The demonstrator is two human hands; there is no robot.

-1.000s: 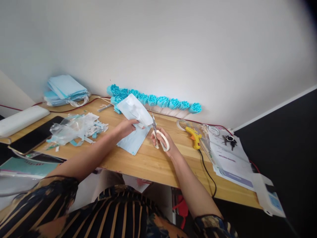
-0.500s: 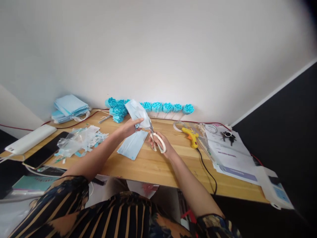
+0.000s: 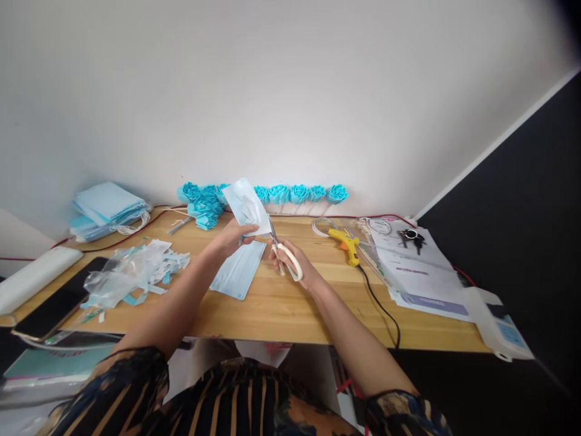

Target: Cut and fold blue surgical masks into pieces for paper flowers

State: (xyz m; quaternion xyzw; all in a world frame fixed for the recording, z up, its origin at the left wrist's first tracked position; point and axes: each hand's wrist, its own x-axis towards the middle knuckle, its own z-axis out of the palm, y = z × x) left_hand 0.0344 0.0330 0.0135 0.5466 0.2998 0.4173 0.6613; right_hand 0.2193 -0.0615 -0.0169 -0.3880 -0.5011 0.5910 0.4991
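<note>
Backdrop: wooden desk [image 3: 272, 315] against a pale wall [image 3: 290, 109], dark surface well right of the flat mask
Held mask: pale blue, tilted, raised off the desk, in view just beyond the far end of the flat mask [image 3: 239, 274]
Left hand [image 3: 235, 237]: thumb and fingers pinching the held mask at its near edge
Right hand [image 3: 307, 267]: fingers wrapped round the scissors' white handles, just right of the flat mask
Scissors [image 3: 276, 243]: blades at the held mask's right edge, can't tell if they bite into it
Blue flowers [image 3: 279, 194]: row along the wall, beyond the flat mask
Glue gun [image 3: 348, 247]: yellow, black cord, right of the flat mask
Scraps [image 3: 170, 261]: pale strips beside clear plastic, left of the flat mask
Mask stack [image 3: 109, 204]: farther left of the flat mask, by the wall
Phone [image 3: 61, 300]: black, well left of the flat mask
Papers [image 3: 420, 275]: well right of the flat mask, keys [image 3: 412, 238] on top
</note>
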